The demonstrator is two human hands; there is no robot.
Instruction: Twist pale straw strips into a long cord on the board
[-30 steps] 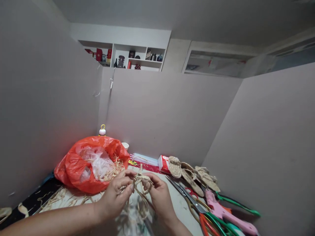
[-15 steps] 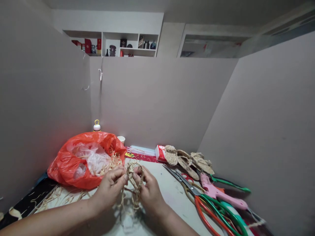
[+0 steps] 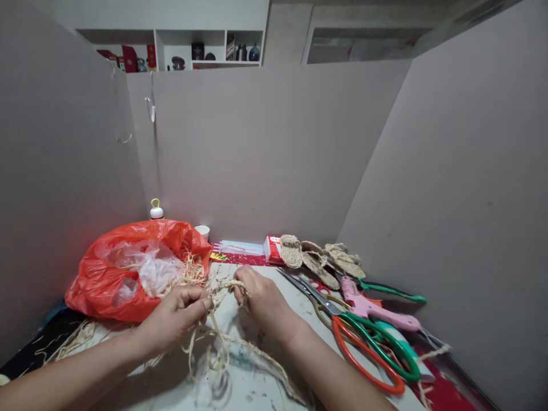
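One pale, braided straw cord [image 3: 226, 285] hangs above the white tabletop [image 3: 317, 326], pinched by the left hand [image 3: 177, 314] and the curled right hand [image 3: 264, 299]. Around them lie one red-and-white cardboard box [image 3: 272, 250], its lettering too small to read, one red plastic bag [image 3: 100, 291] and one pink plastic glue gun [image 3: 377, 311].

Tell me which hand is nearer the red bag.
Left. The left hand is just in front of the bag; the right hand is farther off, to the bag's right.

braided cord [image 3: 228, 283] unbunched, tail [image 3: 266, 357] now trailing over table [image 3: 165, 385]
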